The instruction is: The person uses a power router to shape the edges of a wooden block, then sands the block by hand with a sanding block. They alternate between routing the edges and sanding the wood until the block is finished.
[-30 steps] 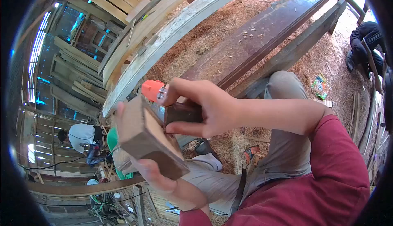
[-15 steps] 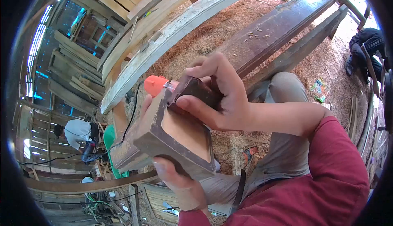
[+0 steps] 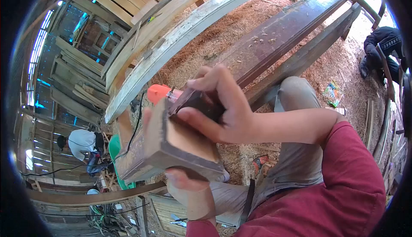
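My left hand grips a squared wooden block from below; its thumb presses the near side and other fingertips show at the far left edge. The block is tilted, with a bare, pale recessed face bordered by dark edges. Over that face my right hand is closed around a dark brown, folded piece that looks like sandpaper, its thumb on the near side. The sandpaper touches the block's upper end. Just behind them shows an orange object with a clear part, mostly hidden.
A long dark brown board with shavings on it runs away to the upper right. A pale curved beam stands left of it. Wood shavings cover the ground. One person bends at left; another crouches at far right. A black cable hangs nearby.
Both hands, with the block and the sandpaper, have shifted slightly left. The sandpaper sits a little farther left and lower in the view, and more of the pale face shows.
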A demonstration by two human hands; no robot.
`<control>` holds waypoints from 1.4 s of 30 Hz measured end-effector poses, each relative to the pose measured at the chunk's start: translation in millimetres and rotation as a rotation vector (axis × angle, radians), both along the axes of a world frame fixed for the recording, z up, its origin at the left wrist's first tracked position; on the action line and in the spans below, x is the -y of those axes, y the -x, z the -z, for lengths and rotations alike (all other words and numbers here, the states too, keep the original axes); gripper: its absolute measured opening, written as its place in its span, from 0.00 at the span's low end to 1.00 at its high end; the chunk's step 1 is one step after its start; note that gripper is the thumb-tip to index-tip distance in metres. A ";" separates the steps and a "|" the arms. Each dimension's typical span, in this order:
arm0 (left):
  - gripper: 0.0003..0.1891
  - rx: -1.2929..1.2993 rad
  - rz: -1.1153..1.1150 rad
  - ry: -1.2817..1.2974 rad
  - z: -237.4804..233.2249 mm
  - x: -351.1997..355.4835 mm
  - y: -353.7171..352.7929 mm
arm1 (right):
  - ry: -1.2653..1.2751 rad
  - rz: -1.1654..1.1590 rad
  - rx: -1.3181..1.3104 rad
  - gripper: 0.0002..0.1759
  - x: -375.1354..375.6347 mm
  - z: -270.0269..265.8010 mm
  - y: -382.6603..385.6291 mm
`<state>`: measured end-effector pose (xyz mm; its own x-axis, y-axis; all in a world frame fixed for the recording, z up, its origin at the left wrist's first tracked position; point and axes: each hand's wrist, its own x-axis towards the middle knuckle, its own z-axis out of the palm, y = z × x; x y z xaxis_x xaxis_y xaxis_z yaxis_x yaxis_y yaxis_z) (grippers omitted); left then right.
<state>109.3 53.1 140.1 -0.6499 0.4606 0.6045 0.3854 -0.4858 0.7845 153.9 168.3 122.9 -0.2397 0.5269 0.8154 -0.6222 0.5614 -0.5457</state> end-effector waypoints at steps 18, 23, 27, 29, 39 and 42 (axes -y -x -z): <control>0.49 0.127 0.091 -0.061 0.8 -1.6 -5.1 | -0.019 -0.031 0.007 0.24 0.7 7.2 11.2; 0.49 0.078 0.104 -0.072 4.4 -1.0 0.4 | 0.019 -0.065 -0.001 0.23 2.7 9.5 6.8; 0.53 0.151 -0.018 0.049 -7.4 2.0 -7.2 | -0.066 -0.007 -0.034 0.24 0.7 9.2 15.1; 0.47 0.125 0.052 0.038 0.4 4.2 -10.5 | 0.021 -0.030 0.002 0.24 -0.3 5.4 10.1; 0.49 0.006 -0.083 0.171 5.4 12.3 2.0 | -0.052 0.036 0.006 0.22 -2.2 1.0 8.9; 0.47 0.019 -0.028 0.176 4.0 8.7 -2.3 | 0.016 0.009 -0.030 0.22 -4.1 0.8 6.1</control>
